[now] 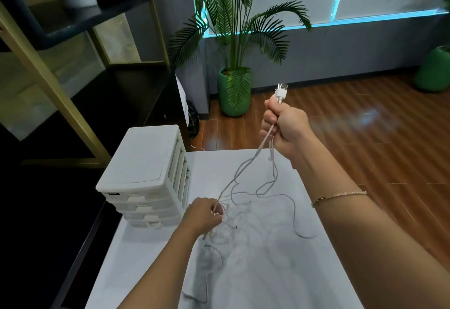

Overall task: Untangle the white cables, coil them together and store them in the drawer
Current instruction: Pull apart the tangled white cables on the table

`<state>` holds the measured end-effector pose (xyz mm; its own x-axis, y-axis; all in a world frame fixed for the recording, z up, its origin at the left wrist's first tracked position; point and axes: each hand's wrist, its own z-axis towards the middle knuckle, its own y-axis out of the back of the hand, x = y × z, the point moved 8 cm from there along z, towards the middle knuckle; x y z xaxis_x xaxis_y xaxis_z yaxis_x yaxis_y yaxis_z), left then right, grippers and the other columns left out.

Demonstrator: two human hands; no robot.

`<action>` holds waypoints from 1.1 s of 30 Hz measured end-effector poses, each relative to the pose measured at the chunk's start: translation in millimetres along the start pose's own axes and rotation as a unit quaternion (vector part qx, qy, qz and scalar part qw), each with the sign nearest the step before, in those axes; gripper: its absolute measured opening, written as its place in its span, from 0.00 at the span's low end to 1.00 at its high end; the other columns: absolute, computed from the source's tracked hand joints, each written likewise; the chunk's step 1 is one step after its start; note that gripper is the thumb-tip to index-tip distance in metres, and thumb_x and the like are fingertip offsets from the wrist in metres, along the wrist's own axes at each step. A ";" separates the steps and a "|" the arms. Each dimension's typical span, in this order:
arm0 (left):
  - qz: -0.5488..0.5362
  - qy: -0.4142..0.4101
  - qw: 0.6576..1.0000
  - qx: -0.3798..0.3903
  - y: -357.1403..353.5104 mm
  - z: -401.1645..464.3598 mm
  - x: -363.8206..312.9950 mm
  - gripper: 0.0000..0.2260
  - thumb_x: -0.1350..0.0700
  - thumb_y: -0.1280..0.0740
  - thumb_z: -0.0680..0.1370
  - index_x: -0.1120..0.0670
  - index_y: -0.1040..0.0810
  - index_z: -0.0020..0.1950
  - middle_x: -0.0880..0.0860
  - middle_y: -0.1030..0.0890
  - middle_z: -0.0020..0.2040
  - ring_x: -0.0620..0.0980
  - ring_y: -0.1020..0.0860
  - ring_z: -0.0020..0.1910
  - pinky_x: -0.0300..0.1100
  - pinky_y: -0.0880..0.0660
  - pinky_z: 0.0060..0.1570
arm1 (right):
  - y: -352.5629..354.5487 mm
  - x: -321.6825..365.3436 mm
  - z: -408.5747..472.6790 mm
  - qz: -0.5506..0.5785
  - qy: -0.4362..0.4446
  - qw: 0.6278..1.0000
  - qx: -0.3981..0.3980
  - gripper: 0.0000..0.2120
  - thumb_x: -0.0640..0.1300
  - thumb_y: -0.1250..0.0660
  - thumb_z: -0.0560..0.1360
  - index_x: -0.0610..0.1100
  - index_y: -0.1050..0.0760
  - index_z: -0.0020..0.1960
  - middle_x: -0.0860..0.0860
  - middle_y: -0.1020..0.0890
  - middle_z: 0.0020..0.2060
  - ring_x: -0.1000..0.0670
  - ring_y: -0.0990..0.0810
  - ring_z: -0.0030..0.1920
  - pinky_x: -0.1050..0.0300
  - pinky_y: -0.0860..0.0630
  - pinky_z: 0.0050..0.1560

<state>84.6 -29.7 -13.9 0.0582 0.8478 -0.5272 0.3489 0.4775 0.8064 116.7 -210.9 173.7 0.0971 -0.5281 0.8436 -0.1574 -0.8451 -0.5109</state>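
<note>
Nearest, the left hand (203, 213) pinches the thin white cables (246, 196) tangled on the white tabletop (267, 272). They run up and far-right to the right hand (283, 127), fingers gripping their plug ends. White plastic drawer unit (146, 177) stands left.

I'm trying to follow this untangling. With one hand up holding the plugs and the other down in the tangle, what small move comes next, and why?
Probably the left hand should loosen the strands it pinches while the right hand keeps the USB plugs raised. The white cables run taut between the hands, yet the rest lies looped on the white table, so the knot sits there.
</note>
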 end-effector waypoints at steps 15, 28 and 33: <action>0.044 0.069 0.995 -0.053 -13.3 -1.1 57.9 0.16 0.62 0.37 0.75 0.53 0.26 0.62 0.53 0.29 0.61 0.51 0.34 0.65 0.39 0.31 0.56 | -12.5 47.0 -6.3 0.037 0.060 0.997 0.012 0.14 0.45 0.47 0.82 0.44 0.34 0.39 0.53 0.38 0.19 0.55 0.44 0.21 0.62 0.47 0.26; 0.045 0.139 0.989 -0.017 -25.8 -18.3 95.3 0.13 0.53 0.36 0.77 0.54 0.25 0.60 0.52 0.25 0.59 0.49 0.27 0.59 0.41 0.27 0.54 | -10.2 82.4 -9.0 0.088 0.108 0.990 -0.015 0.15 0.46 0.46 0.82 0.43 0.32 0.38 0.53 0.39 0.20 0.55 0.44 0.21 0.64 0.46 0.24; 0.006 0.158 0.987 0.020 -31.3 -20.5 101.6 0.13 0.48 0.29 0.73 0.54 0.24 0.51 0.50 0.24 0.48 0.47 0.26 0.47 0.39 0.27 0.47 | -27.6 92.2 -13.6 0.086 0.121 0.989 0.013 0.16 0.46 0.46 0.82 0.43 0.32 0.37 0.53 0.39 0.19 0.55 0.44 0.21 0.63 0.46 0.24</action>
<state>60.4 46.2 -87.2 -0.2307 0.8856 -0.4030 0.3862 0.4635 0.7975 116.5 -235.1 267.8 -0.1665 -0.6312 0.7576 -0.1257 -0.7484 -0.6512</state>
